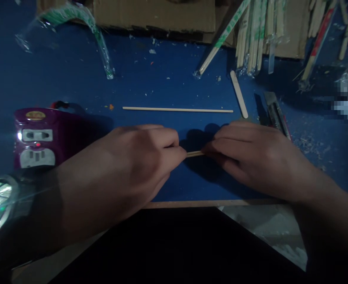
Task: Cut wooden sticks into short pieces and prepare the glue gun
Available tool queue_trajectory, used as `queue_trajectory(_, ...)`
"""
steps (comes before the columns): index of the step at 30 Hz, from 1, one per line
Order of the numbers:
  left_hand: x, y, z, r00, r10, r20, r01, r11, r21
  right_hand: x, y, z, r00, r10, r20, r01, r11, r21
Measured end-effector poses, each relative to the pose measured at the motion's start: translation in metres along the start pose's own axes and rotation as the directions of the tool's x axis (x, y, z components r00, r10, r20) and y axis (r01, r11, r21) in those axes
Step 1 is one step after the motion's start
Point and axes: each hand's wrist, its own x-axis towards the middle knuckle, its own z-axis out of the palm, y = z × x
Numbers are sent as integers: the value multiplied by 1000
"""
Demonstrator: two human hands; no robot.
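Note:
Between my two hands a short length of thin wooden stick (194, 154) shows, pale like a chopstick; its ends are hidden in my fingers. My left hand (144, 157) pinches it from the left, thumb and fingers pressed together. From the right, my right hand (251, 154) grips it with its fingertips. I cannot tell whether it is one stick or two side by side. Just beyond my hands, a long thin wooden stick (177, 109) lies crosswise on the blue table. A flat craft stick (238, 94) rests past my right hand.
A purple power socket (61, 130) stands left. A utility knife (276, 112) lies beyond my right hand. Wrapped chopsticks (252, 39) lie on cardboard (153, 15) at the back, with a crumpled wrapper (100, 43) further left. Shavings (313, 146) litter the right side.

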Motion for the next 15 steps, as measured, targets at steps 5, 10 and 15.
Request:
queue_trajectory(5, 0, 2, -2, 999, -19, 38, 18, 1000, 19, 0, 0, 1, 1000, 0, -5, 0, 1000, 1)
queue_trajectory(10, 1, 3, 0, 998, -35, 45, 34, 999, 2, -1, 0, 0, 1000, -6, 4, 6, 1000, 1)
queue_trajectory(15, 1, 2, 0, 999, -18, 39, 18, 1000, 0, -1, -1, 1, 1000, -29, 8, 29, 999, -38)
